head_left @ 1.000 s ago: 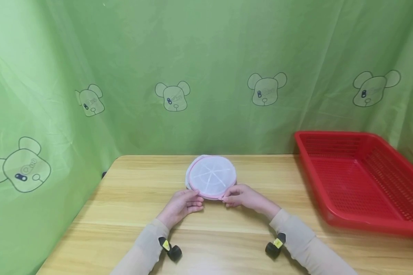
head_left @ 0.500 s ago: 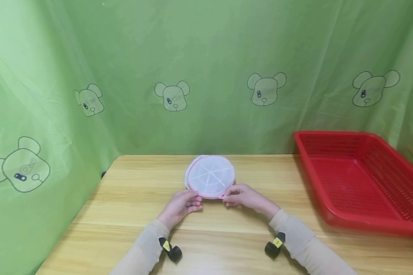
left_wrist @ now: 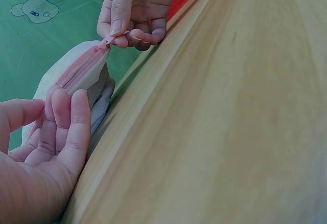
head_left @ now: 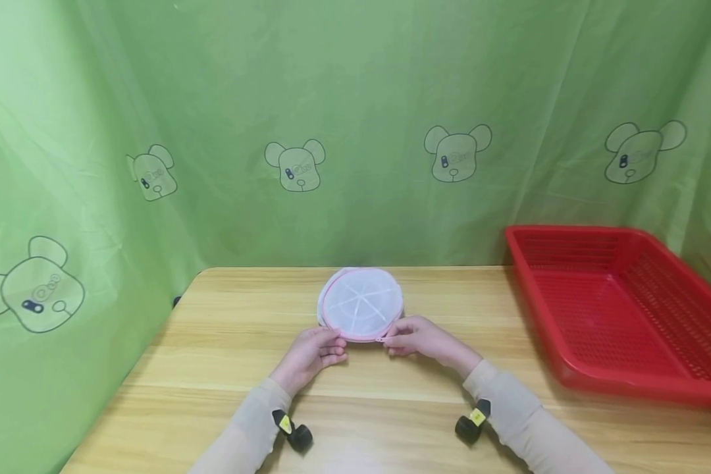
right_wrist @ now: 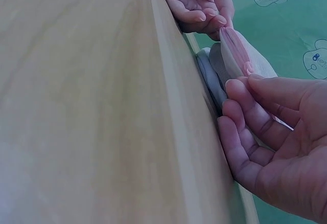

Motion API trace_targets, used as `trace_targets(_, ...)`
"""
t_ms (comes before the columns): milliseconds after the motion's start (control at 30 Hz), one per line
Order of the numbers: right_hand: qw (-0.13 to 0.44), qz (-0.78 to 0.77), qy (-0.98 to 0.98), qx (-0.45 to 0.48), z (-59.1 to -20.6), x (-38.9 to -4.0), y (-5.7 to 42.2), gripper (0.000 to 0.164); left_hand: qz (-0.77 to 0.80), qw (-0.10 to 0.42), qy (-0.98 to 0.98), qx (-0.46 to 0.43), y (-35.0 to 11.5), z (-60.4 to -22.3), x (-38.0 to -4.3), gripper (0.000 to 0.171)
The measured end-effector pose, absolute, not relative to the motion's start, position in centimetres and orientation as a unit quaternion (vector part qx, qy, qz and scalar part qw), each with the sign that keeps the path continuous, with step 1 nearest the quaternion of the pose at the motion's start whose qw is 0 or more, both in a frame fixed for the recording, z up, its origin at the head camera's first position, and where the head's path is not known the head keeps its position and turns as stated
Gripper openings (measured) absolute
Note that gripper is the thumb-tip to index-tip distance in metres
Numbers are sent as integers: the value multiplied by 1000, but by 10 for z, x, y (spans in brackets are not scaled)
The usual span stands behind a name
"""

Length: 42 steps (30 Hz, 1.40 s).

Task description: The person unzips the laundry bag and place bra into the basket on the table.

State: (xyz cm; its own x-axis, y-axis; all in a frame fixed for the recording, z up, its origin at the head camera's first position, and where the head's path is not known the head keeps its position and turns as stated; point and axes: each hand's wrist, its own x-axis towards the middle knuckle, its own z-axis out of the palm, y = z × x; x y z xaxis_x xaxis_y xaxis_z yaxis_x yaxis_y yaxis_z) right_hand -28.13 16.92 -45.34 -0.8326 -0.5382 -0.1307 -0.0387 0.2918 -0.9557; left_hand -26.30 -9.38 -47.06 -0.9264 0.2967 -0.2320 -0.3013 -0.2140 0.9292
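The round zippered pouch [head_left: 363, 304] lies at the centre of the head view, on the wooden table [head_left: 225, 342]. The left hand [head_left: 310, 355] pinches its near rim, thumb against fingers. The right hand [head_left: 422, 340] pinches the zipper pull [left_wrist: 106, 42]. Step in hand: apparently working the zipper. Next move: anchor the rim; guide the pull along its track, direction undetermined.

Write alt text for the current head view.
A person's left hand grips a round, pink-edged white pouch over a wood-grain table, while the right hand pinches its zipper pull. A red basket sits at right; a cartoon-printed green curtain hangs behind.
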Motion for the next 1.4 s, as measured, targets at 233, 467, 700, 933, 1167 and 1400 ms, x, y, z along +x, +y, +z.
trace_targets(233, 220, -569, 770, -188, -452, -281, 170, 26, 779, 191, 598, -3, -93, -469, -262, 8)
trace_targets(467, 227, -578, 764, -173, -453, -282, 171, 26, 782, 188, 594, -9, -93, -469, -262, 7)
trace_targets(700, 233, -581, 761, -169, -453, -284, 172, 27, 787, 183, 590, -10, -93, -469, -262, 7)
trace_targets(933, 236, -587, 757, -166, -453, -284, 172, 26, 794, 178, 581, -23, -93, -469, -261, 7)
trace_targets(1167, 238, -590, 754, -162, -451, -283, 172, 26, 796, 175, 579, -28, -94, -470, -261, 7)
trace_targets(1400, 239, -594, 752, -156, -451, -283, 171, 25, 802, 173, 571, -30, -94, -470, -261, 6)
